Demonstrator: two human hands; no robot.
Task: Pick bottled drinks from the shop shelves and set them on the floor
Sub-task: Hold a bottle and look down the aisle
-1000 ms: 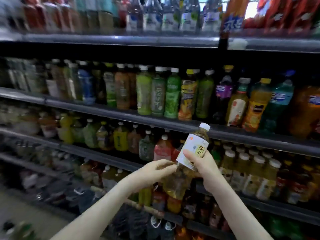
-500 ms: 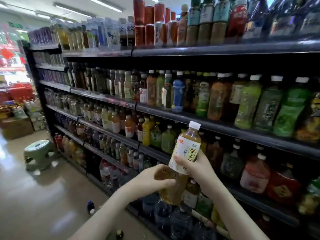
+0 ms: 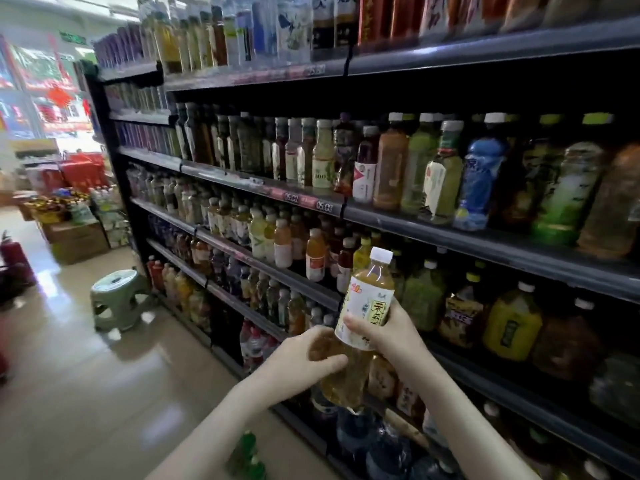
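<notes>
Both your hands wrap tea bottle (image 3: 363, 327), mid-air before shelves (image 3: 485, 237): right hand (image 3: 391, 336) fingers closed round label, left hand (image 3: 308, 355) curled round lower body. Risk: lowering onto floor (image 3: 104, 393), base knocks green bottle (image 3: 247, 452) below.

Clear plastic bottle (image 3: 360, 327), glossy paper-look label, white plastic cap. Dark matt metal shelves (image 3: 485, 244). Glossy tiled floor (image 3: 69, 393). Green plastic stool (image 3: 116, 299).

Amber tea bottle (image 3: 365, 317), white cap, pale label, tilted slightly, held before shelves (image 3: 485, 237); seemingly sealed
</notes>
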